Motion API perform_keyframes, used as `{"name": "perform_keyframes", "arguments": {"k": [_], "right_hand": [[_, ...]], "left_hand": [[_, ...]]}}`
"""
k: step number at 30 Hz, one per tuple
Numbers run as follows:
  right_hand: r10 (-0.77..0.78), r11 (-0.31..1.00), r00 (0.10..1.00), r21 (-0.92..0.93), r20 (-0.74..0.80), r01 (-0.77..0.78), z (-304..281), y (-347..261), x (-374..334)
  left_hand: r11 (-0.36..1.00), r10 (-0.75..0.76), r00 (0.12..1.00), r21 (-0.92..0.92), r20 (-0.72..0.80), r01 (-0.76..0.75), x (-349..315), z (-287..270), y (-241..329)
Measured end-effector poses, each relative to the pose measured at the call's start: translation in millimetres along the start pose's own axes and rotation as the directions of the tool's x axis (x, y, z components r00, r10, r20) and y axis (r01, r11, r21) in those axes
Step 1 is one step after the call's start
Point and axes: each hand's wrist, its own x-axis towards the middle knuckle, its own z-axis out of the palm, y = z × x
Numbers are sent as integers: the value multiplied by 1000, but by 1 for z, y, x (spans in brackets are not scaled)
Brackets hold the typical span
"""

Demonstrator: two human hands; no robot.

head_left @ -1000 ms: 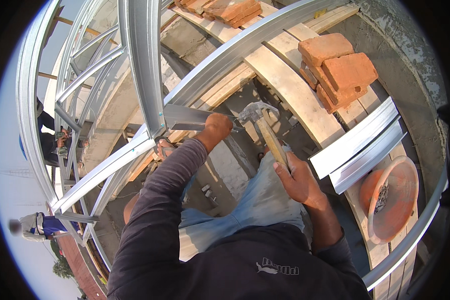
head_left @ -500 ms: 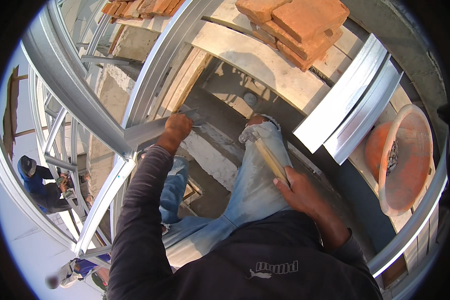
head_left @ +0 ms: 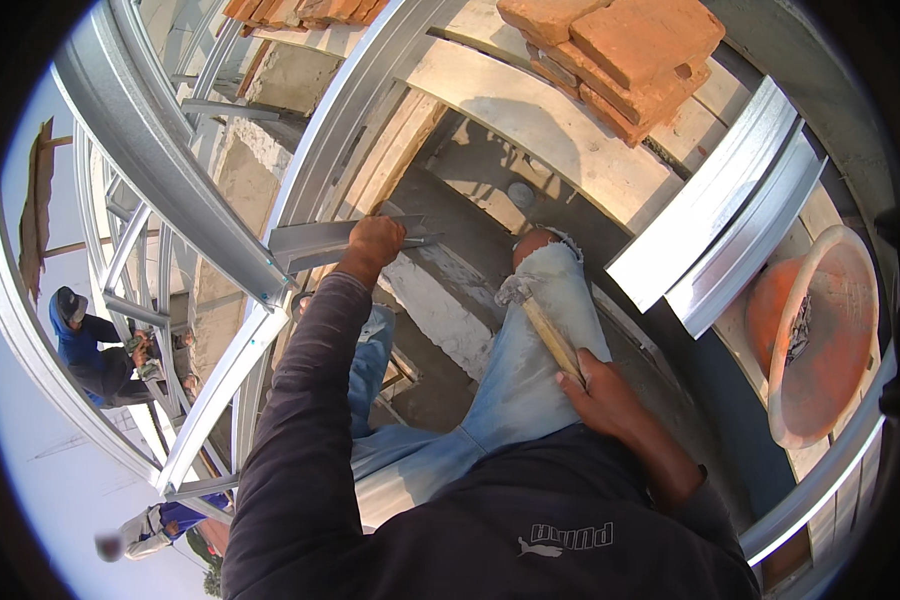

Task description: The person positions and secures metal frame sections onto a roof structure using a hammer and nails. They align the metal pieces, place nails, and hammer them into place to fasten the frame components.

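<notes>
My left hand (head_left: 374,246) is closed around a short grey metal channel (head_left: 315,240). One end of the channel lies beside a joint in the silver metal frame, and the other sticks out past my fingers. In my right hand (head_left: 607,396) is a hammer (head_left: 547,335), gripped by its light wooden handle. The worn, pale-crusted hammer head (head_left: 513,290) rests over the knee area of my blue jeans (head_left: 530,370). Some of the channel is hidden behind my left hand.
Long metal beams (head_left: 160,150) rise on the left. Bricks (head_left: 635,55) are stacked on planks (head_left: 530,120) ahead. Two loose metal channels (head_left: 720,200) and an orange bucket (head_left: 820,340) with small metal pieces lie right. Two other people (head_left: 95,345) are at far left.
The whole view has shifted slightly. The channel in my left hand has swung to a more level angle, its frame-side end moving upward from the joint. My right hand keeps the hammer.
</notes>
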Motion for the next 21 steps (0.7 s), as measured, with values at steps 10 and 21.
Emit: {"name": "perform_keyframes", "arguments": {"k": [10, 21], "right_hand": [[-41, 999, 999, 9, -22, 41, 8, 10, 1], [-252, 961, 933, 42, -258, 272, -7, -18, -17]], "left_hand": [[998, 30, 992, -44, -126, -36, -13, -4, 3], [921, -290, 633, -389, -718, -19, -109, -96, 60]]}}
